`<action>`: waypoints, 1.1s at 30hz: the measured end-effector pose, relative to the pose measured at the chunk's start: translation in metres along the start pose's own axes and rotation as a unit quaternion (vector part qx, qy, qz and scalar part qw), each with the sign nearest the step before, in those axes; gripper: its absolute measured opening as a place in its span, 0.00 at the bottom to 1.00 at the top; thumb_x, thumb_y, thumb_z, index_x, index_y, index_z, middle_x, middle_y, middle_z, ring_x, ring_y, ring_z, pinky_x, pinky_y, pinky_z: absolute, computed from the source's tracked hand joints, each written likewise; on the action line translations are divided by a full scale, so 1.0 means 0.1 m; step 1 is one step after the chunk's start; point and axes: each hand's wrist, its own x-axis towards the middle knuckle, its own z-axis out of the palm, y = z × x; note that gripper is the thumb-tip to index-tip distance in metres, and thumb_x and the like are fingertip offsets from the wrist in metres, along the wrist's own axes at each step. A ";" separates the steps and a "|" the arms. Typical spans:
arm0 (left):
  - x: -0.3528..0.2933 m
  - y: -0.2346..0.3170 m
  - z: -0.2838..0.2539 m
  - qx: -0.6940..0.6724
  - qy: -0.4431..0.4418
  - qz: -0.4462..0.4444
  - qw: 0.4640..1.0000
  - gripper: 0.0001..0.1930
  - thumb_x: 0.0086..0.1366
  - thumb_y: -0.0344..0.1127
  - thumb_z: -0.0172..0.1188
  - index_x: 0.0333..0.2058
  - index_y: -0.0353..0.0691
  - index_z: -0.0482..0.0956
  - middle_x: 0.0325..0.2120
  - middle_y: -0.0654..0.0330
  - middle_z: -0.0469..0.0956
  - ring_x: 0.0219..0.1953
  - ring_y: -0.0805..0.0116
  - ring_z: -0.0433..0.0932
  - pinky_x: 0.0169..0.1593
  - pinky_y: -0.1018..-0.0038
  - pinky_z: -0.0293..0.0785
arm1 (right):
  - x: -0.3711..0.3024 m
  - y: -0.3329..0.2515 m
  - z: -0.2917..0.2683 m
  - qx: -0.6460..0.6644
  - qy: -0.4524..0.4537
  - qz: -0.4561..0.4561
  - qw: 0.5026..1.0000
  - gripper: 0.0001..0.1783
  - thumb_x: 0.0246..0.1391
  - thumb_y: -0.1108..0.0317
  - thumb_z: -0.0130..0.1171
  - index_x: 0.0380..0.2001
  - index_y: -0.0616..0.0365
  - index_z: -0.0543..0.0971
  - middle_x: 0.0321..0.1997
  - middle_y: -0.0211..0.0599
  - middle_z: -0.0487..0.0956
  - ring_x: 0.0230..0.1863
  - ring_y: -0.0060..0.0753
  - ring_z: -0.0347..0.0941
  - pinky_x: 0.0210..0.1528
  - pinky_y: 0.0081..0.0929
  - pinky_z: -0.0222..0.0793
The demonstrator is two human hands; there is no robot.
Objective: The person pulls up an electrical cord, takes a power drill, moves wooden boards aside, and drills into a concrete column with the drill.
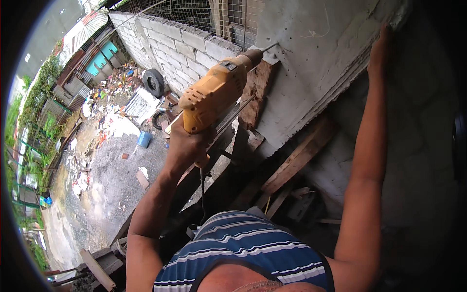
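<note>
Against rough concrete wall (311, 63) | left hand (187, 143) fingers clamped on yellow drill (216, 90) | right hand (382, 51) fingers unclear

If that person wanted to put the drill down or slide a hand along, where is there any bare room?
The top of the block wall, left of the yellow drill, looks bare. The concrete face between the drill bit and the right hand is open too. Below, stacked planks crowd the space; the yard is littered with debris.
</note>
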 end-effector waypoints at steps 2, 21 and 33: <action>-0.06 -0.05 0.02 -0.010 0.016 0.023 1.000 0.12 0.57 0.28 0.64 0.41 0.37 0.76 0.25 0.68 0.76 0.24 0.79 0.73 0.27 0.77 0.70 | 0.01 -0.13 -0.03 0.037 -0.005 0.057 0.998 0.32 0.74 0.50 0.38 0.62 0.69 0.70 0.67 0.54 0.70 0.68 0.52 0.65 0.68 0.39 0.58; -0.55 -0.32 0.06 -0.119 -0.002 -0.031 0.992 0.16 0.51 0.29 0.68 0.40 0.35 0.77 0.27 0.63 0.79 0.25 0.76 0.77 0.30 0.77 0.76 | -0.04 -0.55 -0.11 0.166 -0.009 0.178 0.970 0.37 0.73 0.46 0.38 0.72 0.65 0.56 0.77 0.49 0.54 0.78 0.44 0.49 0.76 0.35 0.45; -0.29 -0.10 0.20 -0.131 -0.021 -0.013 0.991 0.19 0.50 0.31 0.69 0.42 0.34 0.78 0.30 0.62 0.80 0.27 0.75 0.77 0.31 0.76 0.75 | -0.05 -0.53 -0.15 0.103 0.003 0.174 0.979 0.37 0.72 0.45 0.40 0.68 0.68 0.64 0.71 0.50 0.66 0.70 0.44 0.64 0.69 0.32 0.57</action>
